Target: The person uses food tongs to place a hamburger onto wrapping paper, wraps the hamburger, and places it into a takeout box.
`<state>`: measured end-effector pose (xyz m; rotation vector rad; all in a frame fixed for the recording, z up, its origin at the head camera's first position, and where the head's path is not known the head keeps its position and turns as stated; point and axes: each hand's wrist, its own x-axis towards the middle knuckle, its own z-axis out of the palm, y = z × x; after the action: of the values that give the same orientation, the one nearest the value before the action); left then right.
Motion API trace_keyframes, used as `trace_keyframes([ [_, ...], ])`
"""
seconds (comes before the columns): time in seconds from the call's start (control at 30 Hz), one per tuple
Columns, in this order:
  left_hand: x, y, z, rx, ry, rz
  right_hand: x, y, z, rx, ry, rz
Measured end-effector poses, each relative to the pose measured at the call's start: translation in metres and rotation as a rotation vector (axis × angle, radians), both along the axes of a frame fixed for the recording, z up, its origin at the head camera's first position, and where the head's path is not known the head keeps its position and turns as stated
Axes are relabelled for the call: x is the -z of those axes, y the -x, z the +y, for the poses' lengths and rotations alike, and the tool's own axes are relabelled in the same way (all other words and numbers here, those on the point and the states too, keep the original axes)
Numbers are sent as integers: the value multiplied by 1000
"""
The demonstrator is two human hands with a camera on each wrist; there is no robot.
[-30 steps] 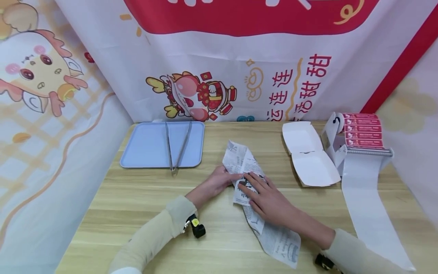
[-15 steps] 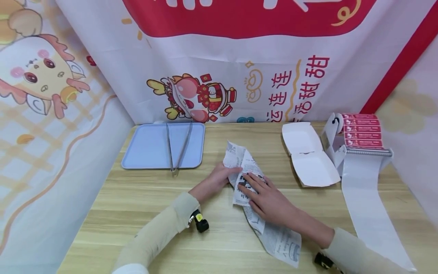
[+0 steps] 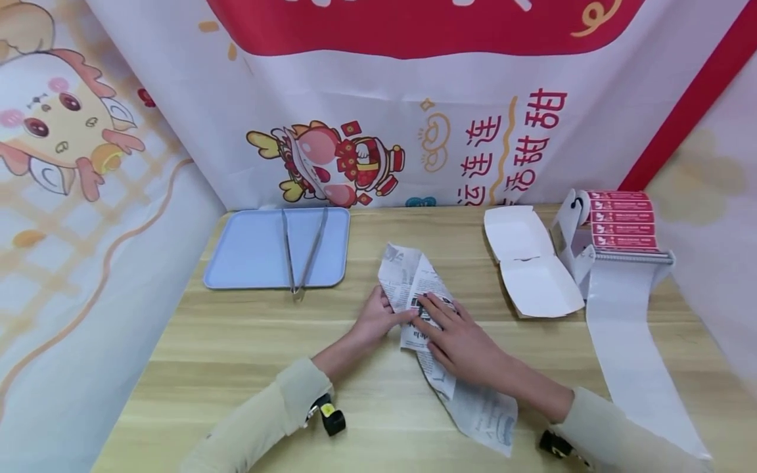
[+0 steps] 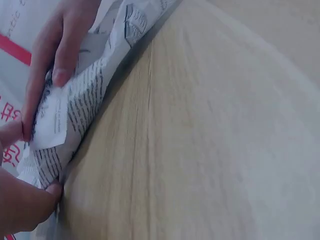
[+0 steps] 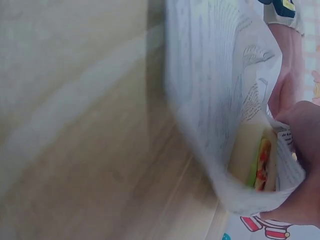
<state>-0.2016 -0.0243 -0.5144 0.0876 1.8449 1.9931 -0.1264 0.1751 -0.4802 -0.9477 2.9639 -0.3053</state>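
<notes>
Newsprint-patterned wrapping paper (image 3: 422, 282) lies folded in a slanting bundle on the table. In the right wrist view, a sandwich (image 5: 262, 160) with pale bread, green leaf and red bits shows inside the paper's open end. My left hand (image 3: 375, 318) grips the bundle's left edge, thumb on top and the other fingers tucked at its side. My right hand (image 3: 467, 341) lies over the bundle, straight fingers pressing the folded flap while the thumb sits down the far side. A loose tail of paper (image 3: 485, 417) sticks out below the right hand.
A blue tray (image 3: 248, 249) with metal tongs (image 3: 296, 282) across it lies at the back left. An unfolded white carton (image 3: 538, 282) stands at the back right, beside a dispenser with a red label roll (image 3: 623, 220). Its white backing strip (image 3: 623, 341) trails toward the front.
The left hand's thumb lifted toward the upper fold, then came down nearer the right fingertips. The right hand stays pressed on the paper. The head view shifted slightly.
</notes>
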Motion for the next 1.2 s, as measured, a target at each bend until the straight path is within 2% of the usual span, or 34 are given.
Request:
trace_keyframes([
  [0.07, -2, -2, 3, 15, 40, 69, -1, 1, 1, 34, 32, -3],
  [0.13, -3, -4, 6, 22, 56, 100, -1, 1, 0, 68, 83, -26],
  [0.33, -4, -10, 12, -42, 150, 131, -3, 3, -3, 110, 263, -110],
  [0.53, -7, -14, 15, -61, 194, 122, -6, 8, 6, 120, 444, -220],
  [0.63, -6, -15, 15, -49, 191, 120, -9, 23, 15, 201, 568, -333],
  [0.77, -7, -19, 16, -31, 193, 135, -11, 62, 27, 403, 686, -519],
  [0.83, -9, -21, 18, -33, 203, 145, -11, 82, 30, 484, 691, -641],
  [0.93, -10, -25, 19, -29, 213, 155, -10, 101, 32, 510, 625, -785],
  [1.07, -9, -26, 21, -21, 215, 154, -4, 111, 30, 526, 669, -901],
  [1.2, -9, -23, 20, -28, 203, 146, 1, 108, 26, 582, 885, -985],
])
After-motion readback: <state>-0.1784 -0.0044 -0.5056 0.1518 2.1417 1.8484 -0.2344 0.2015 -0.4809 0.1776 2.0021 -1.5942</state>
